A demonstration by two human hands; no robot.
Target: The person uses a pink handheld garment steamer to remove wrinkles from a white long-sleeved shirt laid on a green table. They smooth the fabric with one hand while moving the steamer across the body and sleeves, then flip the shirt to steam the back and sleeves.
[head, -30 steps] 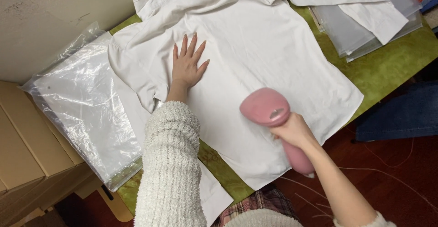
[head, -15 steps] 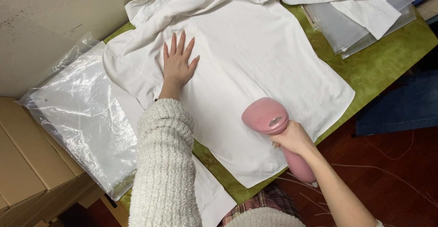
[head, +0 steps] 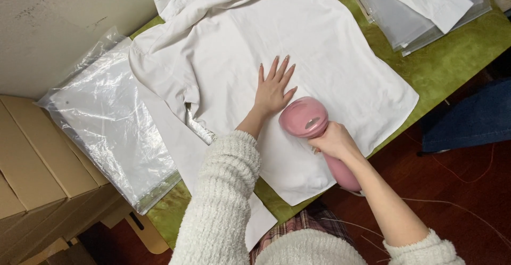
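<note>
So the right hand (head: 334, 140) was wrapped tight around the handle of a pink handheld steamer (head: 314, 129), fingers curled shut on it, with the rounded head sitting on the white shirt (head: 319, 57) just ahead of the grip. Right beside the steamer head, to its left, the left hand (head: 274, 89) lay flat on the shirt with fingers spread wide, pressing the cloth down, not gripping anything. The shirt was laid out across the green table cover (head: 452, 57), stretching away past both hands. Off to the left of the flat hand there was a stack of clear plastic bags (head: 112, 126), and further left some cardboard boxes (head: 37, 158). Way beyond the steamer, up at the far right, sat a pile of frosted plastic sleeves (head: 410, 25).
</note>
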